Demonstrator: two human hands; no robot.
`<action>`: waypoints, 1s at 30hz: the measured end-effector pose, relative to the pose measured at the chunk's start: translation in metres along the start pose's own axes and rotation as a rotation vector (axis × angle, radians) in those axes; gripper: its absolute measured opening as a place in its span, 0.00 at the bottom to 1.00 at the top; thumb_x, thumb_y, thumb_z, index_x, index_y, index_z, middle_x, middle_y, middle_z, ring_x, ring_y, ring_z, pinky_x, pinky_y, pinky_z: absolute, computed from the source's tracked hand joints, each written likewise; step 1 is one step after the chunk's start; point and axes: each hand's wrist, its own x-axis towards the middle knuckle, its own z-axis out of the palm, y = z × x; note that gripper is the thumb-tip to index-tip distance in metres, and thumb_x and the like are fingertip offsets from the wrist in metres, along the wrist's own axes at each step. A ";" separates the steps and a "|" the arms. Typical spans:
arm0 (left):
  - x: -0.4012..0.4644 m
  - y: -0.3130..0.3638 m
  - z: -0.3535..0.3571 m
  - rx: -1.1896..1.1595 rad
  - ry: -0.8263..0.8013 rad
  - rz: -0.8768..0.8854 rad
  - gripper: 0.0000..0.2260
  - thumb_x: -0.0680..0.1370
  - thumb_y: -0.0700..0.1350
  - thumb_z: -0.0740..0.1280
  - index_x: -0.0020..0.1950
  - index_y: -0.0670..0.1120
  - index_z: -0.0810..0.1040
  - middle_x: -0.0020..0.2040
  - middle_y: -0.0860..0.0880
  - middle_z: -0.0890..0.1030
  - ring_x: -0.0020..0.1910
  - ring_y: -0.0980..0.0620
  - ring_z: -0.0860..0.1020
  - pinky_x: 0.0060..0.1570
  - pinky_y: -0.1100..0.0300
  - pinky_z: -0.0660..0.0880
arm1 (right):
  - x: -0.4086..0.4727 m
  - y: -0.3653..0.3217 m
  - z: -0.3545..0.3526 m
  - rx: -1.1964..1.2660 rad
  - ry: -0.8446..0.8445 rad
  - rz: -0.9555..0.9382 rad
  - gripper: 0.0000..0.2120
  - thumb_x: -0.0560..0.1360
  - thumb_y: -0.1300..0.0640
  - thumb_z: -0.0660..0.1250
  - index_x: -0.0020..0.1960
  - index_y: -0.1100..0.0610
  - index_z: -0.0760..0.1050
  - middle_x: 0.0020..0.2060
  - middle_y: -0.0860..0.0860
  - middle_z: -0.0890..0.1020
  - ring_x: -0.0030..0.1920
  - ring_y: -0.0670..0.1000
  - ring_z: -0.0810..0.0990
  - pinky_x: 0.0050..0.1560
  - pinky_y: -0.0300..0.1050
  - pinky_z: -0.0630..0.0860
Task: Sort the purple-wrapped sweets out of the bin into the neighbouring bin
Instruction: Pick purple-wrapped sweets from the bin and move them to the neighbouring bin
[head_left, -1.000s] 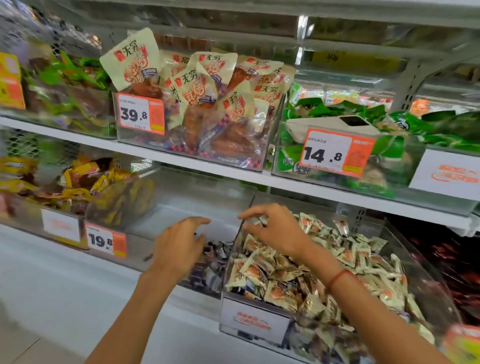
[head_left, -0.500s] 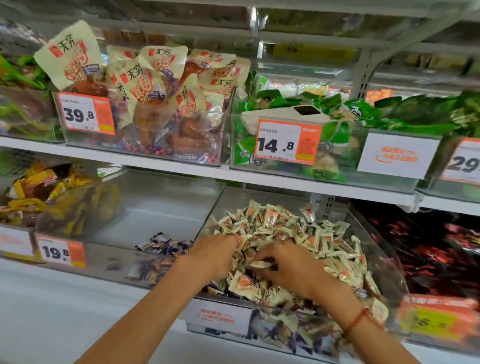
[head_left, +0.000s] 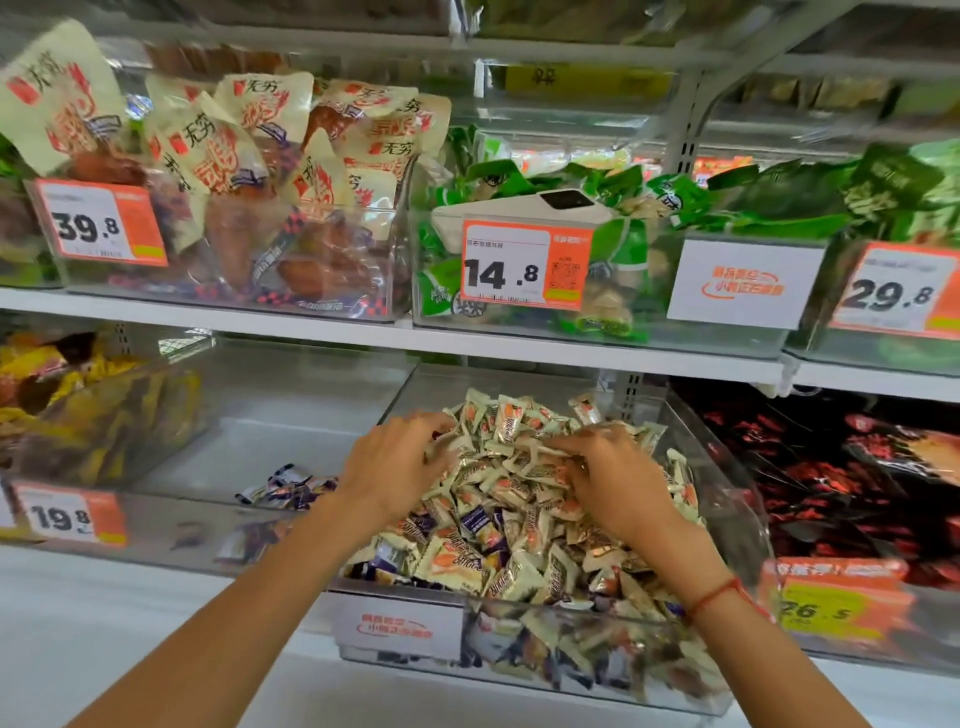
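Note:
A clear bin (head_left: 727, 457) on the lower shelf is heaped with cream-and-orange wrapped sweets (head_left: 524, 561). A few purple-wrapped sweets (head_left: 475, 519) show among them near the front left. Both hands are in this heap: my left hand (head_left: 392, 467) rests on its left side with fingers spread into the sweets, and my right hand (head_left: 613, 478) lies on the top right with fingers curled into the wrappers. Whether either hand holds a sweet is hidden. The neighbouring clear bin (head_left: 270, 441) to the left has a small pile of purple sweets (head_left: 291, 488) at its front.
A bin of yellow packets (head_left: 78, 415) stands at far left and one of dark red packets (head_left: 857, 478) at far right. The shelf above (head_left: 467, 343) carries bins of cream and green snack packs with price tags. A red cord circles my right wrist.
My left hand left the neighbouring bin and joined my right hand in the heaped bin. Both hands then moved further back over the heap and spread apart. The view shifted right.

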 end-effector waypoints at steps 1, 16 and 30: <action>-0.003 0.001 0.003 -0.042 0.030 0.032 0.12 0.77 0.50 0.68 0.60 0.57 0.76 0.56 0.56 0.79 0.50 0.56 0.78 0.51 0.56 0.76 | -0.002 0.000 0.000 0.007 -0.025 -0.003 0.20 0.79 0.60 0.61 0.68 0.45 0.72 0.63 0.49 0.77 0.67 0.54 0.69 0.63 0.50 0.70; -0.036 0.017 0.001 0.090 -0.252 0.166 0.05 0.76 0.52 0.69 0.49 0.53 0.79 0.47 0.57 0.80 0.45 0.59 0.74 0.47 0.65 0.69 | -0.013 -0.041 -0.008 -0.029 -0.393 -0.211 0.10 0.74 0.52 0.70 0.55 0.46 0.75 0.56 0.46 0.77 0.62 0.50 0.71 0.61 0.50 0.70; -0.068 -0.027 -0.030 -0.376 0.453 -0.153 0.09 0.74 0.50 0.70 0.54 0.58 0.82 0.39 0.63 0.79 0.39 0.63 0.76 0.37 0.70 0.72 | -0.008 -0.050 -0.005 -0.088 -0.372 -0.185 0.19 0.74 0.33 0.60 0.51 0.45 0.78 0.48 0.43 0.80 0.60 0.49 0.74 0.67 0.50 0.66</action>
